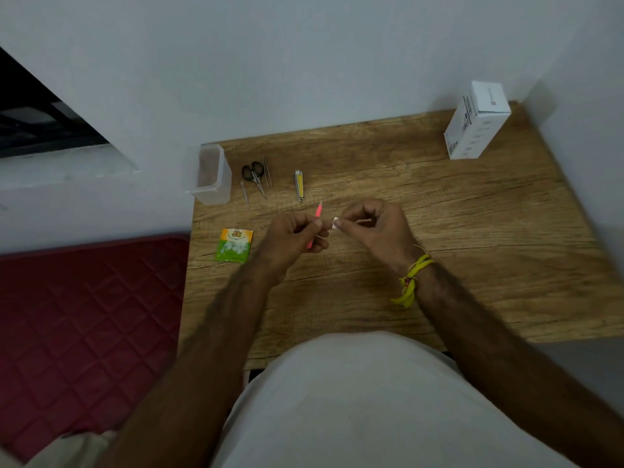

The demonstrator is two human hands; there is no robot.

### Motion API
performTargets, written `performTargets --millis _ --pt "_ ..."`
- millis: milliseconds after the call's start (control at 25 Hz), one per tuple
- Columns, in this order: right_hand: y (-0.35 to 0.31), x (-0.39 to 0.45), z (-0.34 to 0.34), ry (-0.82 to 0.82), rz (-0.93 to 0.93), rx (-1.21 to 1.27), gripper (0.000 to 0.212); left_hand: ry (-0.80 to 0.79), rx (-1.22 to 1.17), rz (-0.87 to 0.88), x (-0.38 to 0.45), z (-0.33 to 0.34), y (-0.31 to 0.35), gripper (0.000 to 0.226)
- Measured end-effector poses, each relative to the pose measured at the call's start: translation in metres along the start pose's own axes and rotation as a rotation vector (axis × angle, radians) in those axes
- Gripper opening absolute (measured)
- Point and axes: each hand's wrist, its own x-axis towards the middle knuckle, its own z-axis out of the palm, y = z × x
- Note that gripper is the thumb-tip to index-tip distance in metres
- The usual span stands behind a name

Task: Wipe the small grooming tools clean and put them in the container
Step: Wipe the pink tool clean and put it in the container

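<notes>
Slim pink tool pinched in left hand, small white wipe in right-hand fingertips.

pink tool: middle hidden in left hand | white scrap: too small to identify

Single head view, looking steeply down, forward onto wooden table; close range.

You face a wooden table set into a corner of plain pale walls. At lower left lies a quilted maroon mattress; upper left, a dark opening. Lighting is dim.
</notes>
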Motion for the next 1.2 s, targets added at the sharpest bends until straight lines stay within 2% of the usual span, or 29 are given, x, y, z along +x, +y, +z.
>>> performTargets --millis 120,200,280,320,440,560,800,960,1120,1200 --pt "0.0 0.004 -0.001 0.165 0.05 0.063 0.01 0.046 -0.043 0.131 -0.008 0.006 -0.002 0.021" --pt "-0.005 0.005 0.002 0.231 0.043 0.067 0.008 0.063 -0.142 0.137 -0.017 0.015 0.0 0.036" --pt "-0.01 0.004 0.009 0.254 -0.042 -0.056 0.005 0.065 -0.219 0.1 -0.02 0.022 0.001 0.055" --pt "-0.013 0.003 0.012 0.259 -0.103 -0.132 0.004 0.064 -0.219 0.082 -0.02 0.024 0.001 0.057" --pt "-0.016 0.001 0.02 0.294 -0.247 -0.262 0.007 0.049 -0.19 0.074 -0.021 0.028 0.002 0.04" --pt "-0.017 -0.001 0.026 0.334 -0.282 -0.281 0.003 0.052 -0.232 0.078 -0.027 0.032 0.003 0.031" --pt "-0.018 -0.007 0.035 0.375 -0.351 -0.312 0.004 0.081 -0.24 0.09 -0.03 0.035 0.004 0.039" --pt "-0.023 -0.01 0.036 0.461 -0.364 -0.21 0.007 0.074 -0.307 0.088 -0.028 0.034 0.002 0.044" --pt "-0.018 -0.005 0.041 0.383 -0.414 -0.339 0.002 0.034 -0.307 0.083 -0.029 0.036 0.001 0.039" --pt "-0.016 -0.008 0.041 0.394 -0.433 -0.339 0.004 0.028 -0.305 0.078 -0.029 0.035 0.003 0.038"
